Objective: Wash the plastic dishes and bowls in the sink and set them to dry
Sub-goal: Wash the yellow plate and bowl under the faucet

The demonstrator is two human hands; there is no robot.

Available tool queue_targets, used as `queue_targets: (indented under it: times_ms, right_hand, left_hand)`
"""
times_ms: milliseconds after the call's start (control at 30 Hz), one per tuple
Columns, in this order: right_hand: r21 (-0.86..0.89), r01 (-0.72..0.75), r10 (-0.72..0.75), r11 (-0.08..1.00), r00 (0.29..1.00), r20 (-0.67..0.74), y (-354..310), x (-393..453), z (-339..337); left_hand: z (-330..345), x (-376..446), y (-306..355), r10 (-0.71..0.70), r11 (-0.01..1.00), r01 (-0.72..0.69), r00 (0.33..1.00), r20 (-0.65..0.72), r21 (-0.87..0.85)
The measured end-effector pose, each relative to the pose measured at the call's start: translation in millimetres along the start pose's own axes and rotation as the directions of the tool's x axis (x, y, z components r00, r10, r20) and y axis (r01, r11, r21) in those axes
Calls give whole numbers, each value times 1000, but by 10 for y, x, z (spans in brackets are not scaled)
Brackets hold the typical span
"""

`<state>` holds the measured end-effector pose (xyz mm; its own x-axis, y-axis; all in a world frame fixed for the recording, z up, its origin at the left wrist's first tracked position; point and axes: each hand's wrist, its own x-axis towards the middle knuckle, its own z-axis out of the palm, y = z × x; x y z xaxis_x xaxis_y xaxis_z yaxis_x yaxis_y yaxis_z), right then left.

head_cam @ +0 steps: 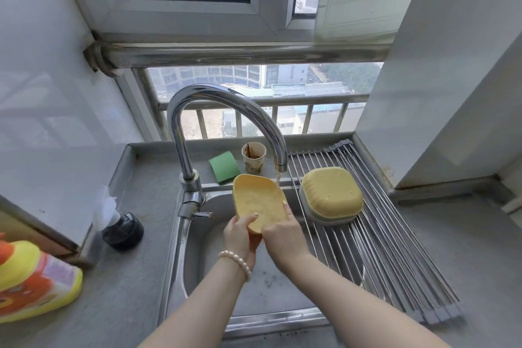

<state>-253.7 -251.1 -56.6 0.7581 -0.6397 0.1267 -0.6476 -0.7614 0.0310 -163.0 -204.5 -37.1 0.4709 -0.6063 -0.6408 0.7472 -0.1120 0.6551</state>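
Yellow plastic bowl (258, 203) is being held over the sink (197, 248), tilted with its hollow facing the camera, directly under the faucet (223, 110) spout; a thin stream of water (277, 179) is striking its far right rim. Head view: the left hand (240, 237) is grasping the near edge from below, thumb lying on the inner face, while the right hand (279, 230) is grasping the right edge, fingertips curling over the rim. Judged from its thin wall, the bowl is probably light and stiff, and wet plastic is likely slippery, so a two-handed rim grip seems sound. Right of the faucet, a second yellow dish (332, 195) is lying upside down on the wire drying rack (395, 248). Behind the faucet base, a green sponge (224, 167) and a stained paper cup (253, 157) are standing on the counter (135, 291).
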Motion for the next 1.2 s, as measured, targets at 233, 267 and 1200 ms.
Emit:
queue_targets:
  times_ms: [233, 267, 1200]
  right_hand:
    - [370, 44, 9, 928, 990, -138, 103, -180, 162]
    - [330, 104, -54, 938, 986, -156, 191, -192, 205]
    - [748, -246, 66, 616, 963, 262, 416, -199, 104]
  left_hand:
    - [-25, 69, 165, -23, 999, 27, 991, -131, 25]
    - [-43, 110, 195, -15, 997, 26, 988, -154, 74]
    - [-148, 202, 200, -191, 931, 151, 977, 92, 332]
